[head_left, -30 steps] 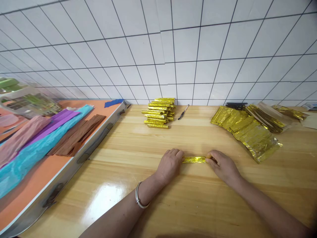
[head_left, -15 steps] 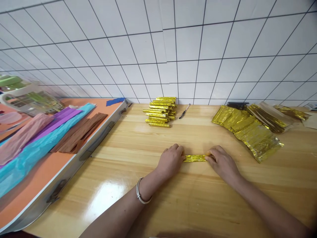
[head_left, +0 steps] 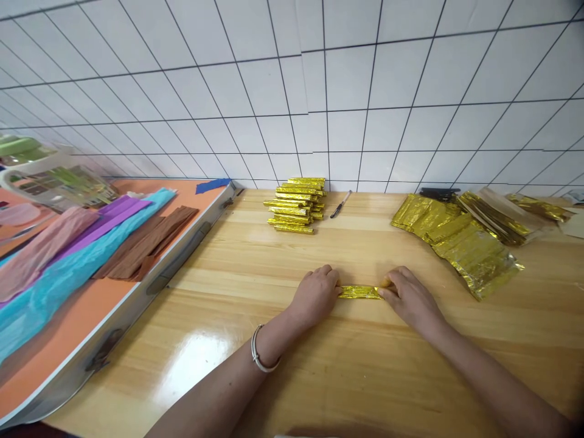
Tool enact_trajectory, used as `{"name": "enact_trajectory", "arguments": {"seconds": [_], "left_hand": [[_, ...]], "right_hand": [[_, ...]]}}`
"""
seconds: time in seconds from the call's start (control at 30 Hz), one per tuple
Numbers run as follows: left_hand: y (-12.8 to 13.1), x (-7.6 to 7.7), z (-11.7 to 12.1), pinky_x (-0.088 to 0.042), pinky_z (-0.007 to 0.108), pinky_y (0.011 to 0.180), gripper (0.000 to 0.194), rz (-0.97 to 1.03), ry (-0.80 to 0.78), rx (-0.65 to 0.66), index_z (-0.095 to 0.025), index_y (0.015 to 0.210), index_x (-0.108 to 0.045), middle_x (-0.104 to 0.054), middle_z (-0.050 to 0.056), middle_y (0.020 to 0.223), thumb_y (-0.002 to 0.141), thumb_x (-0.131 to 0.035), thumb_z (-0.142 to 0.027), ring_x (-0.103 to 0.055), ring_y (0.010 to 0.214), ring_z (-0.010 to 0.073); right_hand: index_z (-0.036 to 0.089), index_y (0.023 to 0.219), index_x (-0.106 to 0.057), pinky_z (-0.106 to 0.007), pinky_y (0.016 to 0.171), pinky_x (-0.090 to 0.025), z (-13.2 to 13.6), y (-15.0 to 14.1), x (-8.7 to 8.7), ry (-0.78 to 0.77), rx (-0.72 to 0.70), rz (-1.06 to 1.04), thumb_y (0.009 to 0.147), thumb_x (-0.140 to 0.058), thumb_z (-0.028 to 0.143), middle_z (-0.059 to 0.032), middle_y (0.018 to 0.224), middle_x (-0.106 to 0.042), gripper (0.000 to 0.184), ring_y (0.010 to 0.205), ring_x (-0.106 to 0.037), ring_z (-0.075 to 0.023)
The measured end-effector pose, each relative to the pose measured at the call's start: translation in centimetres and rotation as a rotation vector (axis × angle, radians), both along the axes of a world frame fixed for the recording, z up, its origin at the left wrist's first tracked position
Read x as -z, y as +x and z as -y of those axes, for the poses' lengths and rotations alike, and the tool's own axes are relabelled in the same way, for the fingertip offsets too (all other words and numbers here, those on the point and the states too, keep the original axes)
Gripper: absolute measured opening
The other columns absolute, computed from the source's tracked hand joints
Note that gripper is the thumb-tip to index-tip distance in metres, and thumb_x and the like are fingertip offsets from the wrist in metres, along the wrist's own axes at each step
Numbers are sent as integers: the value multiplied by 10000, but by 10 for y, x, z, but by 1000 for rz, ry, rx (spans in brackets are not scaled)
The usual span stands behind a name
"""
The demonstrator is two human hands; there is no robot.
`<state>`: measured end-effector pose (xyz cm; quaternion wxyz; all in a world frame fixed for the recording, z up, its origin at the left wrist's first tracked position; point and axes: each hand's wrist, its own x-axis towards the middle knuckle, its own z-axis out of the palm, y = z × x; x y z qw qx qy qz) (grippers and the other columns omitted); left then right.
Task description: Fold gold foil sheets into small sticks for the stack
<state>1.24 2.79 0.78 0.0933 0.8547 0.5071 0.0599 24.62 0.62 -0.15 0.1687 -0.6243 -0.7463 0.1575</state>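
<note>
A narrow strip of gold foil paper point(head_left: 359, 292) lies flat on the wooden table point(head_left: 219, 261), between my two hands. My left hand point(head_left: 318, 295) is closed on its left end, fingers pressed down near the tabletop. The right end is pinched between the thumb and fingers of my right hand point(head_left: 409, 299). Both ends of the strip are hidden under the fingers. Beyond my left hand, toward the wall, sits a stack of rolled gold foil tubes point(head_left: 296, 207). Loose gold foil sheets point(head_left: 456, 240) spread out beyond my right hand.
A pen point(head_left: 340, 205) lies right of the stack. At left, a raised orange tray point(head_left: 177, 194) holds brown crepe paper point(head_left: 146, 243), blue crepe paper point(head_left: 91, 258) and a clear basket point(head_left: 68, 185). A black object point(head_left: 438, 193) rests by the tiled wall point(head_left: 347, 73).
Both hands stay on the gold foil strip in nearly the same place. Only a slight shift of the view shows.
</note>
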Motion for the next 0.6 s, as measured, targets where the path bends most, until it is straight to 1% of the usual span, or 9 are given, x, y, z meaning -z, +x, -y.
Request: {"name": "enact_trajectory", "arguments": {"seconds": [0.07, 0.17, 0.3, 0.37, 0.47, 0.53, 0.6], "left_hand": [[0, 1, 1, -429, 295, 716, 73, -12, 27, 34, -180, 843, -504, -548, 36, 893, 861, -487, -249, -540, 807, 180], [0, 4, 3, -431, 293, 712, 57, -19, 70, 102, -168, 859, -489, -549, 44, 888, 875, -464, -216, -534, 808, 181], [-3, 7, 6, -435, 282, 669, 50, 9, 94, 184, -166, 858, -470, -548, 32, 832, 884, -428, -171, -524, 735, 165], [-5, 7, 7, -436, 273, 655, 69, 59, 96, 214, -166, 848, -468, -546, 28, 815, 890, -415, -177, -520, 721, 158], [-9, 6, 8, -444, 260, 674, 112, 168, 105, 268, -161, 836, -477, -550, 39, 837, 902, -387, -178, -525, 761, 149], [-11, 5, 8, -448, 258, 700, 130, 235, 132, 314, -158, 843, -488, -557, 49, 873, 906, -375, -164, -527, 798, 146], [-15, 4, 8, -450, 265, 725, 134, 277, 179, 367, -155, 869, -502, -565, 59, 916, 903, -373, -139, -526, 830, 148]], "right_hand": [[213, 822, -530, -290, 680, -414, 1, 0, 0, 13, -4, 10, 810, -521, 293, -46, 882, -530, 82, 814, -520, -193], [216, 803, -527, -290, 698, -413, 3, 1, 0, 14, -66, 1, 828, -501, 278, -41, 860, -534, 72, 835, -517, -195], [214, 795, -505, -288, 685, -411, 7, 3, 0, 27, -99, -8, 845, -481, 259, -33, 853, -542, 72, 821, -517, -187], [213, 800, -492, -287, 675, -411, 10, 3, 2, 46, -105, -16, 853, -472, 248, -27, 846, -548, 66, 804, -519, -183], [215, 807, -484, -284, 644, -415, 13, 5, 8, 53, -83, -42, 850, -492, 252, -12, 792, -560, 57, 752, -531, -176], [216, 866, -498, -283, 639, -429, 15, 6, 11, 58, -63, -84, 843, -518, 258, -5, 781, -575, 52, 738, -546, -172], [211, 969, -509, -286, 681, -451, 16, 7, 12, 104, -85, -137, 849, -522, 250, -16, 837, -594, 127, 781, -560, -169]]}}
